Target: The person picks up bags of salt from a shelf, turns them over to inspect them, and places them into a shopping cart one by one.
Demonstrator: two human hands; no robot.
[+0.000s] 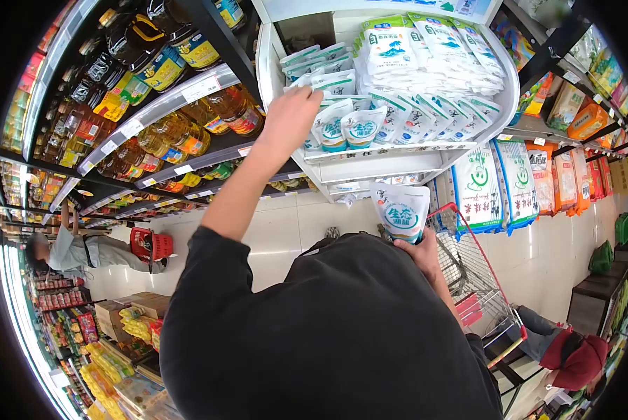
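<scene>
My left hand [293, 117] is at the left end of a white display shelf [391, 155], over white and teal pouches [336, 82] standing in rows. Its fingers point down at a pouch top and are partly hidden, so a grip cannot be made out. Lower down, in front of the shelf, my right hand [424, 253] holds a white and teal pouch [401, 212] upright by its bottom edge. White bags with green tops [391, 47] lie piled on the back right of the shelf.
Oil bottles [161, 66] fill the dark shelves at left. A shopping cart [478, 273] stands at my right, beside large rice sacks [479, 185]. One person with a red basket [151, 246] is at left; another person in dark red [578, 358] is at lower right.
</scene>
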